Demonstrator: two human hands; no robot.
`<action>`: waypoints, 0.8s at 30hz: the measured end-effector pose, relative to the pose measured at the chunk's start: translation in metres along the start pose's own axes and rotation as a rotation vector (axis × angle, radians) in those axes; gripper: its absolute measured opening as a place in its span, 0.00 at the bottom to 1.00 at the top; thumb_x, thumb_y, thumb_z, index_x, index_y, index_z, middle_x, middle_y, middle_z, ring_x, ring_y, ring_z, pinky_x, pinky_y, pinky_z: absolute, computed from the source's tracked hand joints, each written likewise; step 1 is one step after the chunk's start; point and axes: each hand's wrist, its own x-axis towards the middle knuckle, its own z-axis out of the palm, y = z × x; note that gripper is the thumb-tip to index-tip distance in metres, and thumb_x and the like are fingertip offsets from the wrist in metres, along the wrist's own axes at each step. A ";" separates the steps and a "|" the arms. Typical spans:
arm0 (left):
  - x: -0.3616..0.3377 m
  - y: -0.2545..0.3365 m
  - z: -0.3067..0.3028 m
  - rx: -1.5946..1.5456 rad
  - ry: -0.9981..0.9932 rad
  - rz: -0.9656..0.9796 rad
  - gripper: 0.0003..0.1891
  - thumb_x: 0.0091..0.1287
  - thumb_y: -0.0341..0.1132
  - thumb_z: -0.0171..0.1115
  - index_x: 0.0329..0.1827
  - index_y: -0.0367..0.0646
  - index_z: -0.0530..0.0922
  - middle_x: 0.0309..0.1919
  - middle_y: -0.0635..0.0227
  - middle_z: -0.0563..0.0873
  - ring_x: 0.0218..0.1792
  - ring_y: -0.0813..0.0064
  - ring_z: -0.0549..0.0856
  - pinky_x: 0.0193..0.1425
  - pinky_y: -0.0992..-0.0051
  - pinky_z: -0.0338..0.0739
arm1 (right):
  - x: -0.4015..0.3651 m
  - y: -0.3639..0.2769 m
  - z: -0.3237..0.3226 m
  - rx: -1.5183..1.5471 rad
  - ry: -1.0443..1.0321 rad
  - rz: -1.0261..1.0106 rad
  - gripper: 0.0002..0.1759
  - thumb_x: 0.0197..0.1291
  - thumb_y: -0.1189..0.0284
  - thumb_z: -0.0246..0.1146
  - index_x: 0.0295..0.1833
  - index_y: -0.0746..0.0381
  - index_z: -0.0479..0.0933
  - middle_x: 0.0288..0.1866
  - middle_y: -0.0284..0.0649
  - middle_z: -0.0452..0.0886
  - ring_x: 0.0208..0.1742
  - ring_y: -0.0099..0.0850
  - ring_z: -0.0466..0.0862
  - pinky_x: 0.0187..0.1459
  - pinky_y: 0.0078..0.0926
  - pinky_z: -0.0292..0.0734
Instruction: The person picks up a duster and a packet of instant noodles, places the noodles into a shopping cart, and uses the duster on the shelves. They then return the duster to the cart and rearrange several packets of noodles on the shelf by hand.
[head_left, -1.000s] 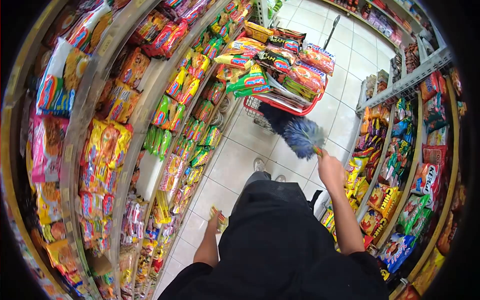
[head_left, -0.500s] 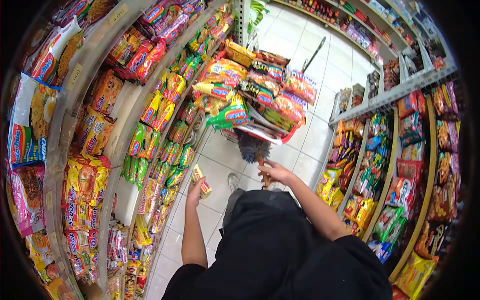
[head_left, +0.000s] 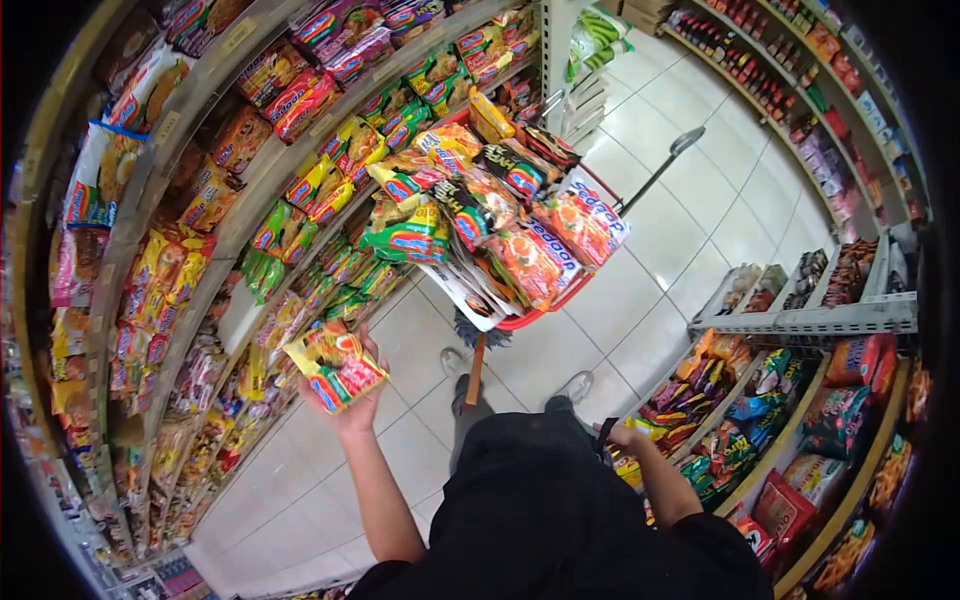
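Note:
On the left, my left hand point(head_left: 352, 408) holds up a yellow, green and red instant noodle packet point(head_left: 336, 366), beside the shelves. My right hand point(head_left: 630, 440) is at my right hip, its fingers curled at a black strap point(head_left: 604, 433) by my dark shirt. A feather duster with a brown handle point(head_left: 476, 372) and dark grey bristles sits below the basket, out of both hands. In front of me, the red basket point(head_left: 545, 312) is heaped with noodle packs point(head_left: 535, 262).
Noodle shelves point(head_left: 225, 240) curve along my left side. To the right are snack shelves point(head_left: 745, 420) and a white perforated rack edge point(head_left: 820, 318). A metal handle point(head_left: 665, 165) sticks out behind the basket. White floor tiles point(head_left: 640, 330) run along the aisle.
My right hand has let go of the duster handle and moved right to my hip. My left hand has raised the noodle packet and turned its printed face up. The view has shifted.

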 end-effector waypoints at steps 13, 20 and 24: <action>0.044 -0.251 0.085 0.198 0.066 -0.359 0.28 0.65 0.44 0.48 0.65 0.37 0.61 0.58 0.55 0.74 0.59 0.60 0.75 0.65 0.55 0.66 | -0.236 -0.174 -0.079 0.104 0.047 -1.171 0.21 0.67 0.64 0.51 0.60 0.65 0.67 0.45 0.43 0.80 0.43 0.29 0.81 0.46 0.27 0.76; 0.122 -0.343 0.129 0.472 -0.076 -0.456 0.18 0.68 0.38 0.48 0.57 0.38 0.69 0.49 0.64 0.79 0.49 0.75 0.81 0.56 0.69 0.75 | -0.297 -0.223 -0.111 0.345 0.018 -1.362 0.22 0.60 0.74 0.60 0.58 0.71 0.65 0.45 0.42 0.79 0.42 0.25 0.81 0.38 0.22 0.79; 0.188 -0.367 0.146 0.590 -0.147 -0.421 0.18 0.65 0.35 0.56 0.56 0.39 0.70 0.50 0.65 0.79 0.49 0.76 0.80 0.54 0.71 0.76 | -0.326 -0.251 -0.167 0.343 0.201 -1.385 0.24 0.57 0.75 0.64 0.57 0.70 0.67 0.45 0.40 0.79 0.39 0.22 0.80 0.37 0.20 0.77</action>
